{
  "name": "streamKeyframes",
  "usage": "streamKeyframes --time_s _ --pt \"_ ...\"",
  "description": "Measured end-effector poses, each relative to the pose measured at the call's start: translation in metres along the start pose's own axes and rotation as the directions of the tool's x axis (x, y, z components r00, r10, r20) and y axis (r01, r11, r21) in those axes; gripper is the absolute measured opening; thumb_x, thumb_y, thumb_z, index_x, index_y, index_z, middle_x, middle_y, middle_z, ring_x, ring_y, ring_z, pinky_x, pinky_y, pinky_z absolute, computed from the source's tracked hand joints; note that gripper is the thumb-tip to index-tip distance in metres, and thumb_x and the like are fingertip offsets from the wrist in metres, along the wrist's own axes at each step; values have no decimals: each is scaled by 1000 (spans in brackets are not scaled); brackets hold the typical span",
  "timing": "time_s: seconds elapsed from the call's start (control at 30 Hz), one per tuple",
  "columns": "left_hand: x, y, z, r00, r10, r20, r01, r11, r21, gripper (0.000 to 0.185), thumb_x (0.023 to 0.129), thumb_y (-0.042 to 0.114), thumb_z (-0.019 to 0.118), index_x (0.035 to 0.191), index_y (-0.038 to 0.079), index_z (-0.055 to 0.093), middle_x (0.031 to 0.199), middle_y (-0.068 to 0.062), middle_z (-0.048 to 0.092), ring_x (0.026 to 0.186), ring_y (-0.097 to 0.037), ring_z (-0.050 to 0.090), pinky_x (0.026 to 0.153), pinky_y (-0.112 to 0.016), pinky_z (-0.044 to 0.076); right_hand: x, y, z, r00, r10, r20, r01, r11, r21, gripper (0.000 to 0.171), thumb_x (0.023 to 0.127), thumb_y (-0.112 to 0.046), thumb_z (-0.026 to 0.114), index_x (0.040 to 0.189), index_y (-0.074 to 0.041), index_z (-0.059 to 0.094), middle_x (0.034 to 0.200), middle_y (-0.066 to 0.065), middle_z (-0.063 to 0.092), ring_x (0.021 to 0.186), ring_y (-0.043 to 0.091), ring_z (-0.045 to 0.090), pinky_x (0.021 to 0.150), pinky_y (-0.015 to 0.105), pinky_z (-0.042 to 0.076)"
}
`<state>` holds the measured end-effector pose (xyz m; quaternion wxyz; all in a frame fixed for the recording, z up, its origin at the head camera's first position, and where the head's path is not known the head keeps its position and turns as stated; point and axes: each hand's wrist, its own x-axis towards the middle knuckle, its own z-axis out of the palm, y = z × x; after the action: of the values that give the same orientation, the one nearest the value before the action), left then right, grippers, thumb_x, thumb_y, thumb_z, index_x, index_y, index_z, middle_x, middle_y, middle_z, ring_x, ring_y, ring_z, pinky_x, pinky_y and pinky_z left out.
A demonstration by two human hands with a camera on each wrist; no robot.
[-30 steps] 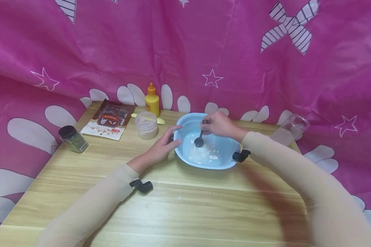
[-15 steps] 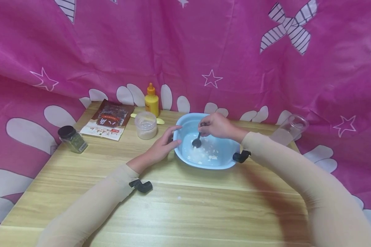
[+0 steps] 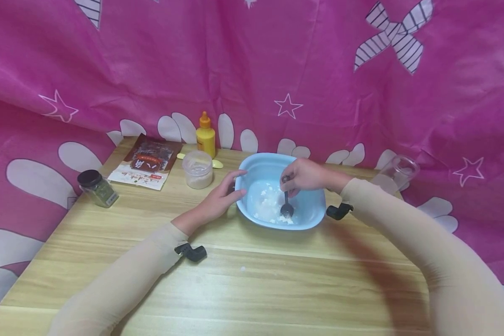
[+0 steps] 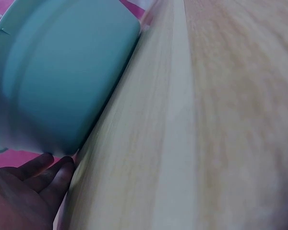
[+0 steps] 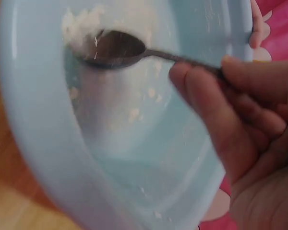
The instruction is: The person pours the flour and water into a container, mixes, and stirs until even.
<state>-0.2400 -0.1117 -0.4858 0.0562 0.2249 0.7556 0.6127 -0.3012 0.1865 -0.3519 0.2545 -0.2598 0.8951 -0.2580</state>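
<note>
A light blue plastic basin [image 3: 252,163] sits on the wooden table, with white powder and small clumps [image 3: 269,200] in its bottom. My left hand [image 3: 220,198] holds the basin's left side, thumb and a finger over the rim. In the left wrist view, other fingers [image 4: 57,184] lie against the outer wall. Between thumb and fingers, my right hand [image 3: 304,175] pinches the handle of a dark spoon [image 3: 287,210]. In the right wrist view the spoon's bowl [image 5: 117,48] is down among the clumps, near the basin's wall.
Left of the basin stand a clear jar of pale powder [image 3: 198,175], a yellow bottle [image 3: 206,137], a yellow spoon-like utensil [image 3: 217,164], a spice packet [image 3: 147,161] and a black-capped jar [image 3: 98,189]. A clear container [image 3: 399,170] is behind my right forearm. A pink curtain [image 3: 252,70] hangs behind.
My right hand has carried the spoon right and toward the basin's near side, after a slight shift left. My left hand stays at the rim.
</note>
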Motion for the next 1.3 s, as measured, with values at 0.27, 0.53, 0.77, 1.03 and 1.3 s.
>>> streamKeyframes --time_s 0.27,0.53,0.77,1.03,1.3 --pt "-1 2 -1 1000 -3 -2 3 1000 -10 59 115 25 60 169 18 38 175 -22 38 155 -46 48 126 -61 42 1 -2 3 994 -25 -104 20 999 -50 6 103 -8 78 102 -3 83 89 3 80 81 18 83 80 33 68" --pt "1 2 1 1000 -4 3 4 1000 -5 59 115 27 61 169 19 39 174 -22 40 155 -45 48 125 -60 44 0 -6 13 994 -60 97 50 993 103 8 102 -8 80 103 0 82 89 7 81 85 23 84 84 36 70" --pt "1 0 1 1000 -5 3 5 1000 -22 59 115 25 61 169 19 38 177 -19 35 157 -45 46 125 -59 44 12 -9 15 992 -25 -127 33 998 60 10 104 -11 79 104 -2 82 92 5 81 85 18 83 82 31 68" --pt "3 -5 1 1000 28 5 -28 999 -32 58 115 20 60 169 15 38 170 -23 43 150 -45 54 119 -58 51 11 -9 14 1000 -20 22 18 998 67 11 102 -8 80 105 3 82 88 6 80 83 22 84 80 34 70" --pt "2 -4 2 1000 23 6 -22 999 -37 59 115 20 60 170 15 37 169 -26 45 150 -45 54 119 -57 51 22 -12 26 990 -50 -131 72 983 169 13 104 -15 80 108 -3 83 95 5 82 92 24 84 85 33 69"
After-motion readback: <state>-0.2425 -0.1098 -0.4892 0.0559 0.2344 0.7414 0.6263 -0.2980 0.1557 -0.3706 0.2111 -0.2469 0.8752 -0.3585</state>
